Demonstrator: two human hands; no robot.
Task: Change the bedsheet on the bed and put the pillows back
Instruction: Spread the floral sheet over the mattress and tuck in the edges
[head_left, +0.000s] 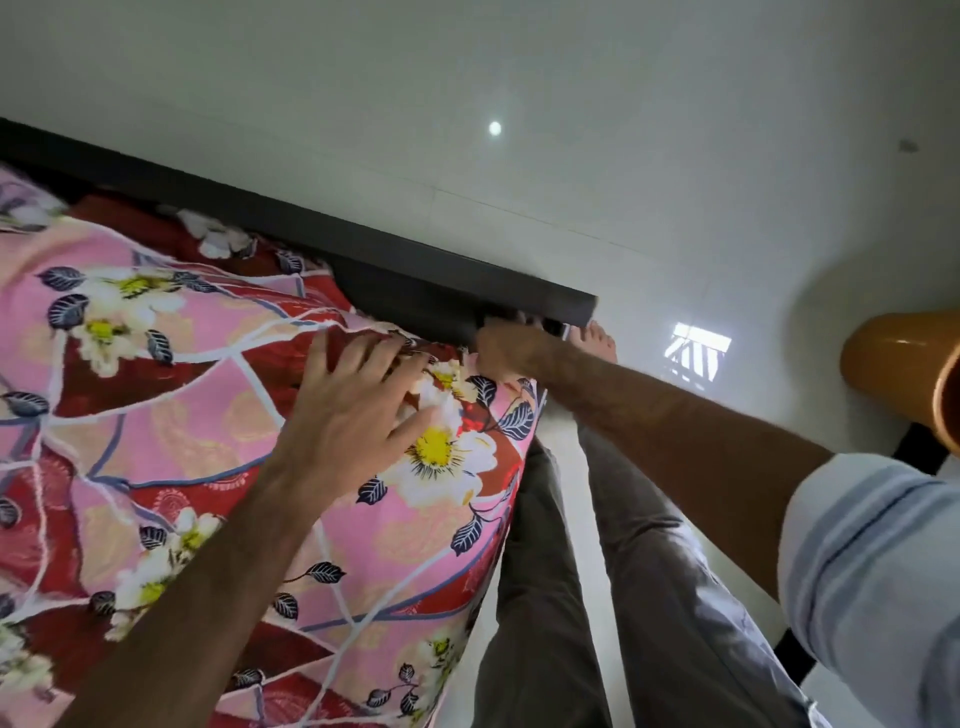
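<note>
A pink and red floral bedsheet (171, 395) covers the mattress, which fills the left half of the view. My left hand (358, 395) lies flat on the sheet near the bed's corner, fingers spread. My right hand (501, 351) reaches down at that corner, between the mattress and the dark bed frame (405, 260). Its fingers are hidden behind the sheet's edge, so its grip cannot be made out. No pillow is in view.
A shiny white tiled floor (571, 130) runs beyond the frame. My legs (587, 597) and a bare foot (597, 340) stand beside the bed. At the right edge sits an orange rounded object (898, 369) on a dark stand.
</note>
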